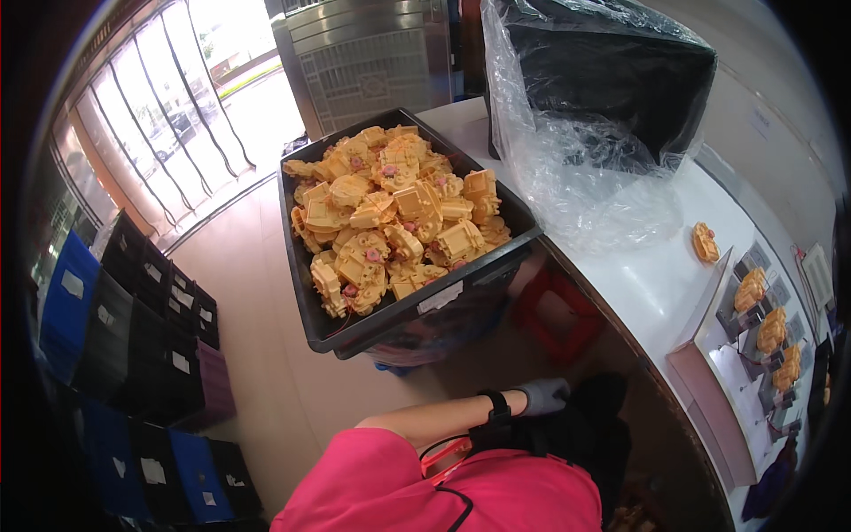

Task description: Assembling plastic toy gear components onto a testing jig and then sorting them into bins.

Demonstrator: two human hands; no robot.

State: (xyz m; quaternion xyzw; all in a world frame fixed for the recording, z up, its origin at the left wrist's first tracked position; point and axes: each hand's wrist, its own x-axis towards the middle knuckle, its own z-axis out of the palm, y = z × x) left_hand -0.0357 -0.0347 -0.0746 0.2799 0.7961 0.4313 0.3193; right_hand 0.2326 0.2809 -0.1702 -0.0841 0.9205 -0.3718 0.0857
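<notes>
My left hand (542, 396), in a grey glove with a black band at the wrist, lies against my dark trousers near my lap. Its fingers are bent out of sight, so I cannot make out whether they hold anything. My right hand does not show. Beyond my left forearm stands a black plastic crate (328, 341), heaped with yellow-orange moulded plastic parts (372, 208), some with small pinkish round pieces. On the white table to the right lies a single yellow-orange part (706, 242). Several more yellow-orange parts (771, 330) sit in a row on a fixture.
A white-sided fixture box (700, 372) stands on the white table (638, 275). Clear plastic film (594, 186) drapes a large black box (612, 80) at the back. Blue and black bins (133, 355) are stacked at left. A red stool (558, 310) is under the table.
</notes>
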